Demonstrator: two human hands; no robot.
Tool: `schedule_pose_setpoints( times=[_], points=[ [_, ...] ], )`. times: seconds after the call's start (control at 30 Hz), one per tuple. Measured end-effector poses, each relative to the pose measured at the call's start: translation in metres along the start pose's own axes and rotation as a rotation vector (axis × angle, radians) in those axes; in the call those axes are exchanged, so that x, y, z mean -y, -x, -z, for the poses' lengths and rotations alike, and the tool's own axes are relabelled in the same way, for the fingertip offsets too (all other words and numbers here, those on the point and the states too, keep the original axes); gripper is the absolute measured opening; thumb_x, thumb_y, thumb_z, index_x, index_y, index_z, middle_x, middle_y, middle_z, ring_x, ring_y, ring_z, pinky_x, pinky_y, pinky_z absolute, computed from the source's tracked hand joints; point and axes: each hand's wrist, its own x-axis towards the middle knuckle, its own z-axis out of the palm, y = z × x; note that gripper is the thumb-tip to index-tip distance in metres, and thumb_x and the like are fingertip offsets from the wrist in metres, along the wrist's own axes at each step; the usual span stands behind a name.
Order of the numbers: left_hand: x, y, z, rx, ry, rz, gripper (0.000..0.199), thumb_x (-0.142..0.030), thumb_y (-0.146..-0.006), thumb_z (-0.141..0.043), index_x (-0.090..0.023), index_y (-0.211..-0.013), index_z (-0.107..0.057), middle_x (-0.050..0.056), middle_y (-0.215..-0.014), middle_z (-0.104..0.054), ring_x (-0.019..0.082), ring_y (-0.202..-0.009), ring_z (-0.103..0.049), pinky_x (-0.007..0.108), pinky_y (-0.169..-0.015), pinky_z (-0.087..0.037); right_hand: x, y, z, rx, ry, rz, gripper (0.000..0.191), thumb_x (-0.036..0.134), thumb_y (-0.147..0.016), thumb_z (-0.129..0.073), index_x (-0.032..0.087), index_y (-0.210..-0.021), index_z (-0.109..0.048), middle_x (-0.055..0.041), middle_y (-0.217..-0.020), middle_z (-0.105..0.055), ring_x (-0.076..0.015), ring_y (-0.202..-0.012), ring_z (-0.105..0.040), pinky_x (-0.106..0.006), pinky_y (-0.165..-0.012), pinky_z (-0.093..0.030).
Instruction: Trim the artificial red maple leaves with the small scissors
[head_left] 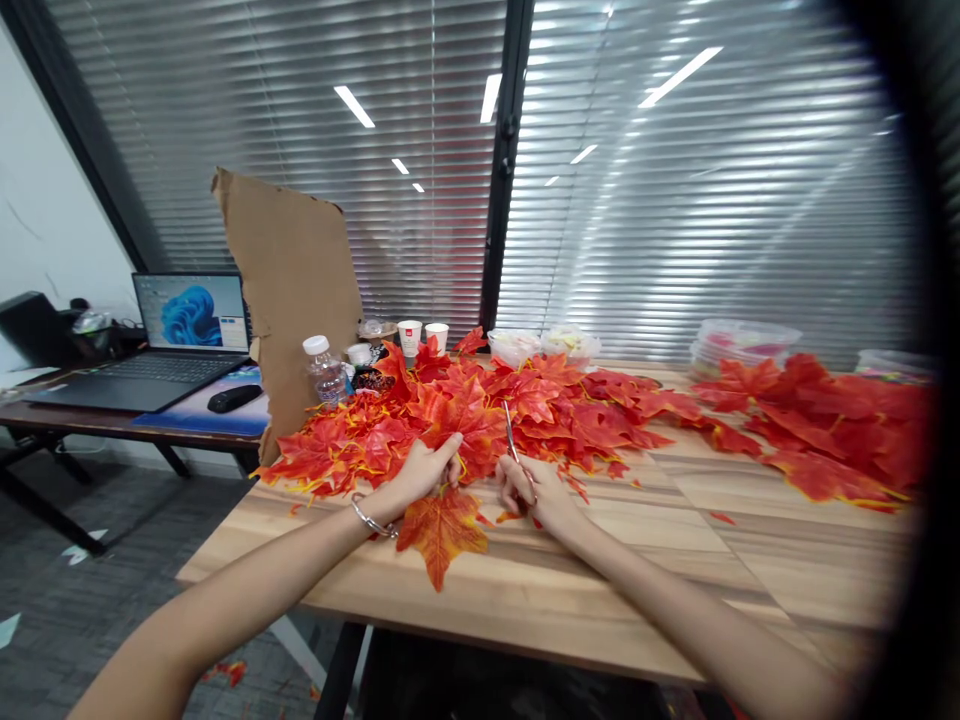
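Observation:
My left hand (429,468) pinches a red artificial maple leaf (459,412), its thumb pressed on the leaf's lower part. Just below that hand, an orange maple leaf (442,535) hangs over the tabletop; whether the fingers also hold it I cannot tell. My right hand (536,488) grips a pair of scissors (512,435) by the handles, blades pointing up and away beside the red leaf. Whether the blades touch the leaf is unclear. Behind both hands a large heap of red leaves (585,410) with yellow stems covers the middle of the wooden table (585,600).
A second leaf pile (832,420) lies at the right. Behind the heap stand a plastic bottle (326,372), paper cups (409,337) and plastic tubs (742,345). An upright cardboard sheet (296,280) separates the table from a laptop (191,320) and a black mouse (234,398).

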Motion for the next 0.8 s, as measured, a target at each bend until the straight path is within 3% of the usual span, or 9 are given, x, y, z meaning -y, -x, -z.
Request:
schedule_pose_setpoints(
  times=[0.37, 0.67, 0.8],
  points=[
    [-0.0015, 0.0015, 0.0011, 0.000, -0.005, -0.001, 0.060, -0.057, -0.081, -0.036, -0.015, -0.040, -0.050, 0.002, -0.039, -0.047, 0.008, -0.036, -0.038, 0.024, -0.043, -0.029, 0.0033, -0.0012, -0.0023, -0.004, -0.048, -0.030, 0.039, 0.053, -0.083, -0.041, 0.019, -0.064, -0.037, 0.0064, -0.044, -0.034, -0.0079, -0.038, -0.029, -0.022, -0.040, -0.022],
    [-0.0030, 0.0023, -0.0006, 0.001, 0.025, -0.025, 0.059, -0.055, -0.081, -0.038, -0.015, -0.039, -0.048, 0.001, -0.039, -0.046, 0.008, -0.037, -0.040, 0.024, -0.045, -0.031, 0.0086, 0.0009, -0.0014, 0.005, -0.046, -0.046, 0.043, 0.057, -0.083, -0.037, 0.019, -0.063, -0.039, 0.0057, -0.042, -0.036, -0.0082, -0.037, -0.031, -0.022, -0.040, -0.023],
    [0.0041, -0.0009, -0.0020, -0.011, 0.072, -0.025, 0.057, -0.058, -0.079, -0.040, -0.017, -0.040, -0.038, -0.002, -0.035, -0.036, 0.008, -0.034, -0.035, 0.024, -0.042, -0.028, 0.0082, 0.0021, -0.0007, 0.030, -0.048, -0.033, 0.044, 0.058, -0.084, -0.035, 0.018, -0.066, -0.042, 0.0053, -0.043, -0.037, -0.0086, -0.038, -0.033, -0.022, -0.040, -0.023]
  ],
)
